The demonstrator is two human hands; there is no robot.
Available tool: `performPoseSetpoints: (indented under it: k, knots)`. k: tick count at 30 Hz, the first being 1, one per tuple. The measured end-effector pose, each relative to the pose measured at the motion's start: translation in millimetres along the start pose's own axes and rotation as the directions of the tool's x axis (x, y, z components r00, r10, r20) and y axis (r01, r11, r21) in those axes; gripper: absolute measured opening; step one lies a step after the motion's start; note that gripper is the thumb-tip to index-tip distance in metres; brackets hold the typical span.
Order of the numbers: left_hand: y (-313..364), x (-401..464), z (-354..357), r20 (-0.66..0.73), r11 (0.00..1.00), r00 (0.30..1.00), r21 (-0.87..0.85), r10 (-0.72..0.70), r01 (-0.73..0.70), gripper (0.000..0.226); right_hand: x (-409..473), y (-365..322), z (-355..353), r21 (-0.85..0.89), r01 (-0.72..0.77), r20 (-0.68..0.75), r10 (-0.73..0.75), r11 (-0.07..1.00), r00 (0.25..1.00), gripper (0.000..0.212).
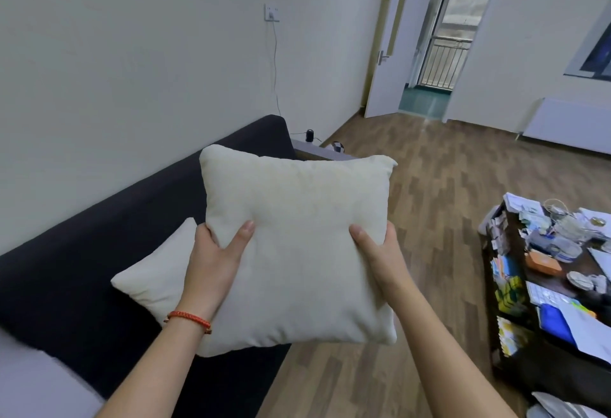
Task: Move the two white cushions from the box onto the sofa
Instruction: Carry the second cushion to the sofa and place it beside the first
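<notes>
Now cushion (pixel 297 236) above sofa (pixel 82 269).

The held cushion (pixel 297 245) is hiding part of the second cushion (pixel 155 282) and much of the sofa (pixel 66 285) seat. The frame's right edge is cutting off the cluttered worktop (pixel 515 361), whose small items are blurring beyond recognition.

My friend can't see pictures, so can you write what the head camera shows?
Two hands, the left hand and right hand, hold a white cushion by its sides above a dark sofa. A second white cushion already lies on the sofa, and a cluttered table stands right.
</notes>
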State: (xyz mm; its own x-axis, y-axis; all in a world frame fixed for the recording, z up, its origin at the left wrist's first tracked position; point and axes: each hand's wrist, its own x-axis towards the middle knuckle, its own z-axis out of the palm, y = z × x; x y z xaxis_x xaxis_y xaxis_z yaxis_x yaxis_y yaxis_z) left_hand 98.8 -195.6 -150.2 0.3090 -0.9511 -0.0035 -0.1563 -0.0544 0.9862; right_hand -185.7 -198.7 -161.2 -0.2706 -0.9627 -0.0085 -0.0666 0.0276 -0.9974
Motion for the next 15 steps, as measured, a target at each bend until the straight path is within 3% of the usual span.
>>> performPoseSetpoints:
  k: [10, 15]
  knots:
    - [25, 73, 170, -0.044, 1.000, 0.999, -0.013, -0.017, 0.017, 0.065, 179, 15, -95, 0.023, 0.016, 0.048, -0.017, 1.000, 0.999, 0.108]
    - [41, 111, 252, -0.129, 0.999, 0.991, -0.029, -0.016, 0.012, 0.062, 279, 14, -132, 0.030, 0.011, 0.161, -0.016, 0.999, 0.987, 0.087]
